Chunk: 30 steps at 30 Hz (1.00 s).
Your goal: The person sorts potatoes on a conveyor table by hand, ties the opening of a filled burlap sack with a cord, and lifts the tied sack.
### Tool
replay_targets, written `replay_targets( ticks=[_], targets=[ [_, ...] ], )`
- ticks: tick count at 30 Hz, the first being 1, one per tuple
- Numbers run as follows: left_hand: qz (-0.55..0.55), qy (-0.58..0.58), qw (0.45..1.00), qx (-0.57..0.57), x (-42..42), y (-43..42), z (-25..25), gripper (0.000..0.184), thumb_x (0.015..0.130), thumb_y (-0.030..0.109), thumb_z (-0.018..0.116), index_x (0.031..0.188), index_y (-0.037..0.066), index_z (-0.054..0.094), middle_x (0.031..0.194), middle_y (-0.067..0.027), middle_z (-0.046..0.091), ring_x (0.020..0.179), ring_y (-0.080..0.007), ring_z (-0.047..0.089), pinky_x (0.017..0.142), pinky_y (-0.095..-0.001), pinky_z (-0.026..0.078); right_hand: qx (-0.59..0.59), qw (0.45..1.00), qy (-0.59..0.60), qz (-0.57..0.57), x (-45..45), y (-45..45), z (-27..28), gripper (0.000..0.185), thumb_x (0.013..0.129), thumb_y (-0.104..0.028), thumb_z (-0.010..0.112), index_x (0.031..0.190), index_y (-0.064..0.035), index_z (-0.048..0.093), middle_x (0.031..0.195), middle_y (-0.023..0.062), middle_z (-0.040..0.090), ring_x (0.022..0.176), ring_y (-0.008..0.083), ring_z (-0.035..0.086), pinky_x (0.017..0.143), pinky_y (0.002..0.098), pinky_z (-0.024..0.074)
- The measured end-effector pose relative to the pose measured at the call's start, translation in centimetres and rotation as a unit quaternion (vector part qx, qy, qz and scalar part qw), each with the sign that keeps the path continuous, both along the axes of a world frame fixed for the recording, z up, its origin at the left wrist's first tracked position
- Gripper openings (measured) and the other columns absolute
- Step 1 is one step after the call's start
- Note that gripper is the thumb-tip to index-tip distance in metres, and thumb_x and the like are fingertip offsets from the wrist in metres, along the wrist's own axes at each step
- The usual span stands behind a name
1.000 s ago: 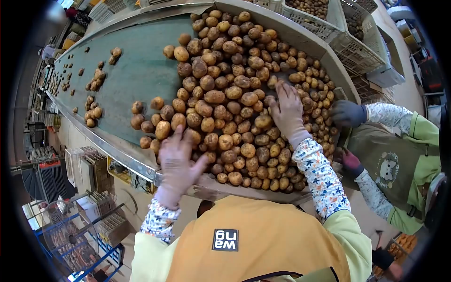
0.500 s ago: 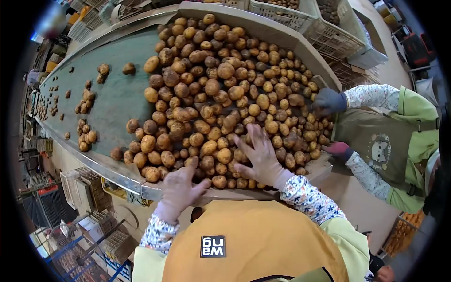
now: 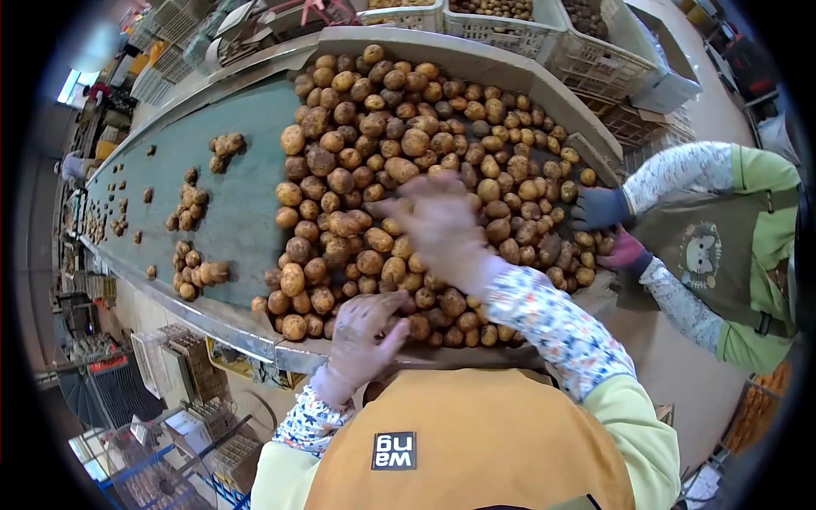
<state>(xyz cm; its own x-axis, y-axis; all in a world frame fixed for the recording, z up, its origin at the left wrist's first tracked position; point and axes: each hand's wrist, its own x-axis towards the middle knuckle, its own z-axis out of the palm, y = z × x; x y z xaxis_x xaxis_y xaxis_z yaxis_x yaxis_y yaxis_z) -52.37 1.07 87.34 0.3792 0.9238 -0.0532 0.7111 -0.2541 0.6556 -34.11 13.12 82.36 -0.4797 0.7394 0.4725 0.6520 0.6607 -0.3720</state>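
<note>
Dirt-specked potatoes (image 3: 340,224) lie in a broad heap across the sorting table in front of me. My left hand (image 3: 361,338), in a pale thin glove, rests at the near edge of the heap. Its thumb stands apart from the fingers, which touch the potatoes; I see nothing held. Over the middle of the heap is my right hand (image 3: 438,223), gloved alike and blurred by motion. Its fingers reach out to the left, apart, with no potato visible in them. Whether they touch the potatoes beneath is hidden.
A green conveyor belt (image 3: 255,127) carries scattered potato clusters (image 3: 189,208) on the left. A metal rim (image 3: 229,319) edges the table. On the right a co-worker's dark-gloved hand (image 3: 599,208) and pink-gloved hand (image 3: 627,251) are at the heap. Plastic crates (image 3: 501,32) stand behind.
My right hand has moved up and left over the heap. My left hand has shifted slightly right. The co-worker's hands have come closer together. Clusters on the belt sit nearer the heap.
</note>
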Motion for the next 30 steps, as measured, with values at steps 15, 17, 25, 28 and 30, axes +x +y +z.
replay_targets(
  ticks=[15,17,25,28,30],
  targets=[
    [0.103,-0.022,0.994,0.039,-3.5,-0.6,1.2,0.032,0.078,0.011,0.071,0.109,0.005,0.068,0.105,-0.0107,0.070,0.101,-0.0305,0.062,0.095,-0.0406,0.045,-0.171,0.960,-0.216,-0.043,-3.1,1.7,0.7,0.031,0.095,-0.035,0.055,0.119,-0.0158,0.058,0.108,0.0087,0.067,0.100,0.0218,0.061,0.084,0.0440,0.0455],
    [0.107,-0.029,0.992,0.054,-4.8,-1.3,1.3,0.033,0.078,0.010,0.071,0.110,0.004,0.068,0.106,-0.0102,0.070,0.102,-0.0304,0.062,0.097,-0.0409,0.044,-0.374,0.912,-0.164,-0.041,-0.2,3.4,6.1,0.034,0.094,-0.035,0.057,0.122,-0.0161,0.058,0.110,0.0074,0.067,0.103,0.0192,0.061,0.085,0.0391,0.0477],
    [0.074,-0.001,0.992,0.106,-4.1,-0.7,1.8,0.025,0.078,0.007,0.069,0.103,0.004,0.067,0.106,-0.0100,0.070,0.101,-0.0295,0.063,0.098,-0.0432,0.044,-0.399,0.836,-0.316,-0.203,6.4,12.0,0.7,0.054,0.090,-0.023,0.067,0.139,-0.0118,0.049,0.134,0.0186,0.050,0.121,0.0343,0.055,0.098,0.0414,0.0492],
    [0.088,-0.020,0.992,0.090,-4.3,-0.9,1.7,0.024,0.079,0.007,0.068,0.103,0.004,0.067,0.104,-0.0099,0.070,0.100,-0.0297,0.063,0.098,-0.0437,0.044,-0.403,0.823,-0.349,-0.198,5.9,12.5,1.6,0.055,0.086,-0.027,0.071,0.135,-0.0113,0.052,0.133,0.0190,0.048,0.117,0.0347,0.057,0.093,0.0402,0.0533],
    [0.108,-0.031,0.988,0.106,-4.6,-1.0,2.3,0.023,0.079,0.006,0.068,0.102,0.004,0.067,0.103,-0.0095,0.070,0.098,-0.0297,0.063,0.098,-0.0434,0.044,-0.422,0.808,-0.354,-0.211,5.2,11.5,1.9,0.054,0.085,-0.028,0.072,0.133,-0.0112,0.053,0.134,0.0191,0.047,0.117,0.0353,0.056,0.094,0.0408,0.0531]
  ],
)
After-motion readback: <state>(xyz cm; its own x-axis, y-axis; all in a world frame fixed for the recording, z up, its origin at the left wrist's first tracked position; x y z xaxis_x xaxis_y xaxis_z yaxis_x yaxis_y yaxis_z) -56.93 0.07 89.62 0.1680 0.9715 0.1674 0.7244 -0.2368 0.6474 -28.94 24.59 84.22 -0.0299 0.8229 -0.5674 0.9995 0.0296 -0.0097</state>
